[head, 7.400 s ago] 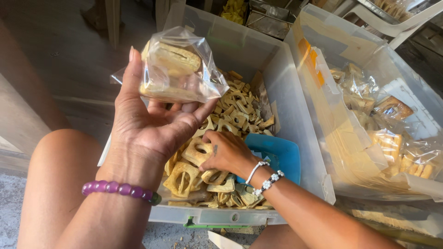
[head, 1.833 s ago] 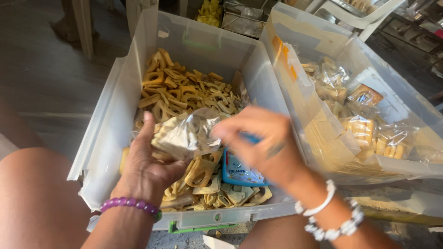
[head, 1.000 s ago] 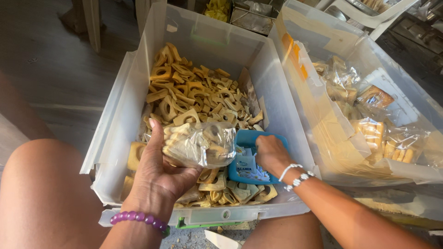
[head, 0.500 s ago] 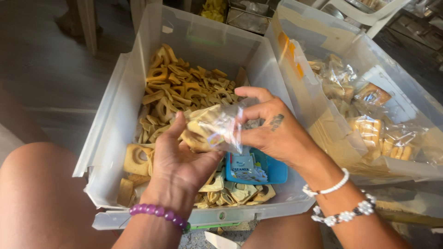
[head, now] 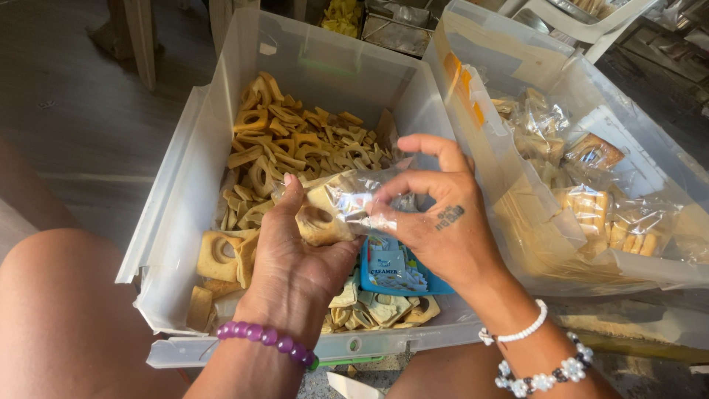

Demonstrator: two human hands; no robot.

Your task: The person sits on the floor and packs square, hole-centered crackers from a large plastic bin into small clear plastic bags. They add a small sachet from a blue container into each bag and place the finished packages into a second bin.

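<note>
A: Hands? 
B: Left hand [head: 295, 258] cradles the clear bag [head: 340, 210] of biscuits, fingers clamped; right hand [head: 436, 222] pinches its top.

A: Containers? 
B: Below, clear bin [head: 185, 222] holds ring biscuits [head: 295, 140]; right bin [head: 665, 273] holds filled bags [head: 591, 199].

place: probably small home snack-packing workshop | signs: 2 clear plastic bins [head: 185, 199], loose crackers [head: 295, 140], bagged packets [head: 591, 207]

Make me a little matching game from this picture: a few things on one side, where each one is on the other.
Things:
1. small clear bag
2. blue sachet packet
3. purple bead bracelet
4. filled snack bags

Places:
A. in the right-hand bin
B. on the left wrist
C. held between both hands, left hand and right hand
D. lying in the left bin, under the right hand

Pairs: 1-C, 2-D, 3-B, 4-A
</note>
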